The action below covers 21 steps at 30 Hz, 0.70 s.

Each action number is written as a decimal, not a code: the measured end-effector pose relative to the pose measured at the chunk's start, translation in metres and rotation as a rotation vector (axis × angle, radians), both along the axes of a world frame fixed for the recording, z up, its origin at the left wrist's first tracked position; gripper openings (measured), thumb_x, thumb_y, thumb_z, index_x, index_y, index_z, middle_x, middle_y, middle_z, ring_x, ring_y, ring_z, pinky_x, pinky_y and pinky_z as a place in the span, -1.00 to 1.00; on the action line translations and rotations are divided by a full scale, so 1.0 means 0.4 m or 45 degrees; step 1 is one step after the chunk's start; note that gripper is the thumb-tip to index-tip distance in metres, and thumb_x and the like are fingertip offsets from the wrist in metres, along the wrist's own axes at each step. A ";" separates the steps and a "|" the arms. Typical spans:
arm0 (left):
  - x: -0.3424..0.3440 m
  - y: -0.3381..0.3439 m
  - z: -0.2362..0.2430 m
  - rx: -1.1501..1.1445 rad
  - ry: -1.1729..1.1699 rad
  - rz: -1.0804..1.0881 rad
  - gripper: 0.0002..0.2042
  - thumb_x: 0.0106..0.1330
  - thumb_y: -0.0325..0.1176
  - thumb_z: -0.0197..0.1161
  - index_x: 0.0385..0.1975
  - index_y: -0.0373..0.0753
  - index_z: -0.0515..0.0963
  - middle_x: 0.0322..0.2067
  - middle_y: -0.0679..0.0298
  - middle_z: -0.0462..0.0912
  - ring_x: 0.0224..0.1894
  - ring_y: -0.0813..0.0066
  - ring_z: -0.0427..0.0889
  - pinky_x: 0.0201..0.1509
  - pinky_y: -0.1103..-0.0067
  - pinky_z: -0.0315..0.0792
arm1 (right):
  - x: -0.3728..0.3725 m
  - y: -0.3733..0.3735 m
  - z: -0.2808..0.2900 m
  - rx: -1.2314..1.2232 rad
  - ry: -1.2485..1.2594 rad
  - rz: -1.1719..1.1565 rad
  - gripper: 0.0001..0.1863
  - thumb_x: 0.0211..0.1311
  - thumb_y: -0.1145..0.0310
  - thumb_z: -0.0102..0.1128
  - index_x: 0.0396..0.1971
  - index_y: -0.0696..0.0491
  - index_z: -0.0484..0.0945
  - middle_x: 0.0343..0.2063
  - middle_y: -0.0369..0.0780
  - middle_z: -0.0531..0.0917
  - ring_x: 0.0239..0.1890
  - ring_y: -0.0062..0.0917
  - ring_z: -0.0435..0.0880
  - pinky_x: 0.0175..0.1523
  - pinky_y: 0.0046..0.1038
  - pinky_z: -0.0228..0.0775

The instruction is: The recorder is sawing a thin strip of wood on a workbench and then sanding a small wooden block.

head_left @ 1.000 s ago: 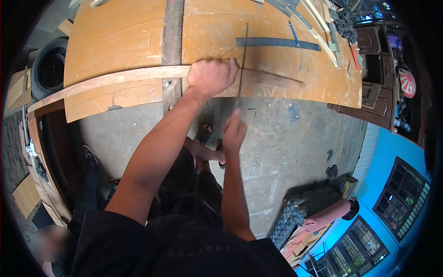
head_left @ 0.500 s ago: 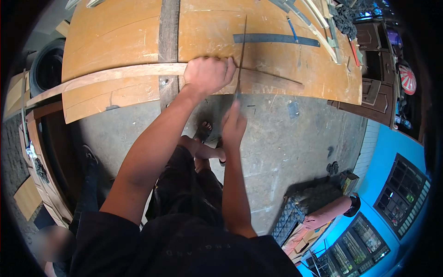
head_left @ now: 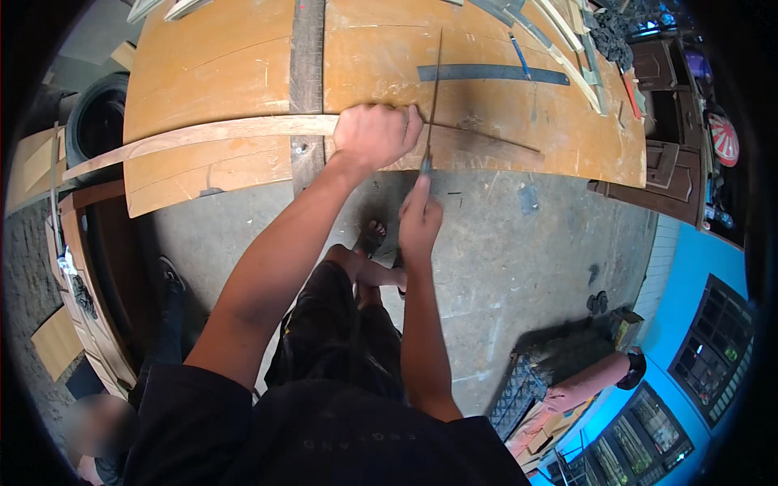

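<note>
Left hand (head_left: 374,134) still clamped on strip (head_left: 203,134) at surface (head_left: 211,65) edge, 12 o'clock. Right hand (head_left: 420,220), closed on file (head_left: 432,97), pulled back toward 6; stroke continuing.

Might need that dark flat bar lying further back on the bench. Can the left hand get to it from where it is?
Probably yes. The left hand presses the wood strip near the bench's front edge; the dark bar lies just beyond, with bare benchtop between. Only the upright file in the right hand stands beside that path.
</note>
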State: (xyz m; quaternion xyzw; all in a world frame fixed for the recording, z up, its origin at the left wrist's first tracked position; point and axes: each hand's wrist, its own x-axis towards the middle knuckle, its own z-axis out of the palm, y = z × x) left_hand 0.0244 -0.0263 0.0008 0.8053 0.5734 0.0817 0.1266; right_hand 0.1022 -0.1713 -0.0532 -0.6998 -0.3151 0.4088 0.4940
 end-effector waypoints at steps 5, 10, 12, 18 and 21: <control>0.010 0.002 0.006 0.002 0.018 0.049 -0.47 0.37 -0.07 -0.12 -0.77 -0.18 0.60 -0.68 0.09 0.62 -0.62 0.09 0.65 -0.52 0.28 0.53 | -0.098 -0.177 -0.062 -0.198 0.063 -0.286 -0.37 0.49 0.01 -0.20 -0.81 0.04 0.19 -0.82 -0.40 0.26 -0.69 -0.69 0.21 -0.55 -0.52 -0.01; 0.001 0.009 0.011 -0.052 0.016 0.051 -0.47 0.36 -0.07 -0.12 -0.77 -0.19 0.60 -0.67 0.07 0.63 -0.61 0.08 0.65 -0.50 0.27 0.54 | -0.095 -0.257 -0.007 0.008 0.131 -0.109 -0.40 0.47 0.01 -0.15 -0.77 0.05 0.24 -0.81 -0.40 0.27 -0.68 -0.70 0.23 -0.54 -0.53 0.00; 0.013 0.019 0.018 -0.074 0.017 0.103 -0.47 0.36 -0.07 -0.12 -0.77 -0.19 0.60 -0.67 0.07 0.63 -0.61 0.08 0.65 -0.49 0.27 0.55 | -0.072 -0.175 -0.019 -0.115 0.104 -0.225 -0.39 0.50 0.04 -0.20 -0.79 0.05 0.24 -0.82 -0.37 0.27 -0.69 -0.69 0.23 -0.53 -0.53 0.02; 0.002 0.003 0.007 -0.004 -0.023 0.077 -0.47 0.36 -0.08 -0.12 -0.77 -0.19 0.60 -0.68 0.08 0.62 -0.62 0.07 0.65 -0.48 0.27 0.56 | -0.016 0.028 0.022 -0.027 0.006 -0.044 -0.35 0.52 0.05 -0.26 -0.82 0.07 0.21 -0.82 -0.37 0.26 -0.69 -0.65 0.22 -0.53 -0.50 0.05; 0.020 0.019 -0.002 -0.010 -0.032 0.083 -0.48 0.36 -0.08 -0.11 -0.78 -0.17 0.60 -0.69 0.10 0.62 -0.64 0.08 0.64 -0.52 0.28 0.55 | -0.095 -0.218 -0.092 -0.182 -0.038 -0.325 -0.34 0.50 0.02 -0.22 -0.83 0.08 0.23 -0.82 -0.38 0.29 -0.68 -0.66 0.24 -0.53 -0.50 0.05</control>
